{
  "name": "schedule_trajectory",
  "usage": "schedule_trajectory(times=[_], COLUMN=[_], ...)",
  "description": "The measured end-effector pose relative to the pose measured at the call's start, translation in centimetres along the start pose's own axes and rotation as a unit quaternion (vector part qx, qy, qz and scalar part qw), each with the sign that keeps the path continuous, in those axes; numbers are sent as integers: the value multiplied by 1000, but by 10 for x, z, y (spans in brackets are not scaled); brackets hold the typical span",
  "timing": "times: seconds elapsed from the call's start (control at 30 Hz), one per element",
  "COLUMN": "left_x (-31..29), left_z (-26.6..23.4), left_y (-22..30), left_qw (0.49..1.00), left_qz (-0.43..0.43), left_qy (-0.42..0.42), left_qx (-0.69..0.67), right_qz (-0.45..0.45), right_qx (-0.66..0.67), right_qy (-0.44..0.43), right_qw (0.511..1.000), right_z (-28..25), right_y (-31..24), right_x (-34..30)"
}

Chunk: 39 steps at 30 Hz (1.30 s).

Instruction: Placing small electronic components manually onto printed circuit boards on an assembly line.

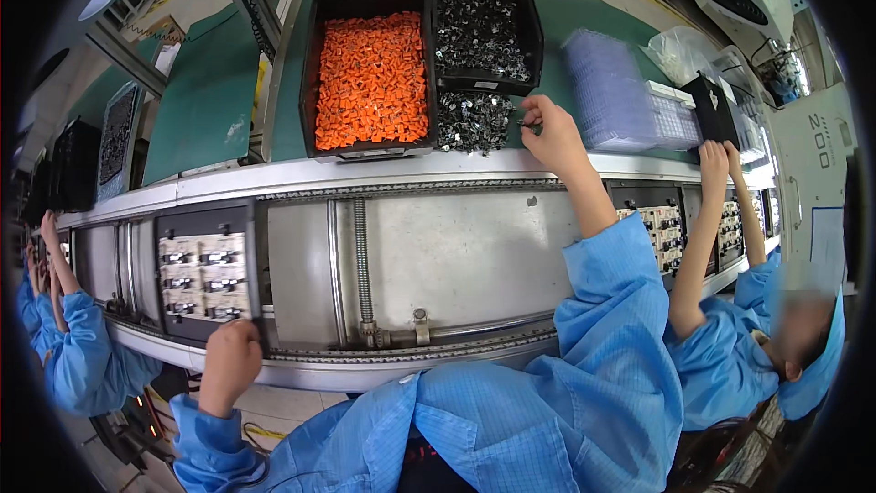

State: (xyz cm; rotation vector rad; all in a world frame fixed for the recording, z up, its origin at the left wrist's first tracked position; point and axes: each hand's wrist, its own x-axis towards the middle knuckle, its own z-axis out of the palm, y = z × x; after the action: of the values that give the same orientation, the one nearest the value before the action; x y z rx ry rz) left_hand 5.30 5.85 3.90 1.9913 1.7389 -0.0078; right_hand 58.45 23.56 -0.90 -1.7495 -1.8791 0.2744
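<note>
Pinches a small dark piece (527, 129) with the right hand (547, 137) at 2 o'clock, just beside a loose heap of metal clips (474, 120) below the black bin (537, 36) at 12 to 1. Curls the left hand (231, 358) closed at 8 o'clock, by the near right corner of a black tray (205, 222) of white boards (203, 276); cannot tell whether holding anything inside the fist, or whether touching the tray or only overlapping it in this view.

Could lose the small dark piece through so light a fingertip pinch, and then, if let go over the open metal bed (474, 265) at the centre, have to fish among the rods. Could lift two clips at once from a heap so jumbled, or spill a few over its near edge onto the pale rail (383, 172). Could jolt the black tray with the left fist, or catch a finger or the blue cuff (214, 429) near the chain (411, 347) along the near side, if running. Less likely, could knock the clear plastic trays (607, 91) at 1 to 2 o'clock by reaching too wide.

Of writing, only large dark figures on the pale machine panel (826, 187) between 2 and 3 o'clock, plainly readable, with finer marks alongside too small to make out. Also pale labels (486, 85) on the bins, likewise too small to read. No brand to be made out.
</note>
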Motion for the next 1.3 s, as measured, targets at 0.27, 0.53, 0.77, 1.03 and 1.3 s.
schedule_trajectory(times=[0.27,0.53,0.77,1.03,1.3], left_x=[33,111,333,363,333], left_z=[29,0,-26,-27,-37], left_y=[142,256,177,165,175], left_qw=[940,937,876,909,865], left_qz=[182,257,202,203,270], left_qy=[-278,-226,400,357,413], left_qx=[-81,-64,177,74,-87], right_qz=[-54,-92,-30,-173,-139], right_qx=[29,16,219,153,137], right_qy=[-23,-11,-110,-162,-157], right_qw=[998,996,969,959,968], right_z=[-11,-27,-24,10,20], right_y=[17,3,-58,-96,-106], right_x=[-8,-12,-46,-101,-105])
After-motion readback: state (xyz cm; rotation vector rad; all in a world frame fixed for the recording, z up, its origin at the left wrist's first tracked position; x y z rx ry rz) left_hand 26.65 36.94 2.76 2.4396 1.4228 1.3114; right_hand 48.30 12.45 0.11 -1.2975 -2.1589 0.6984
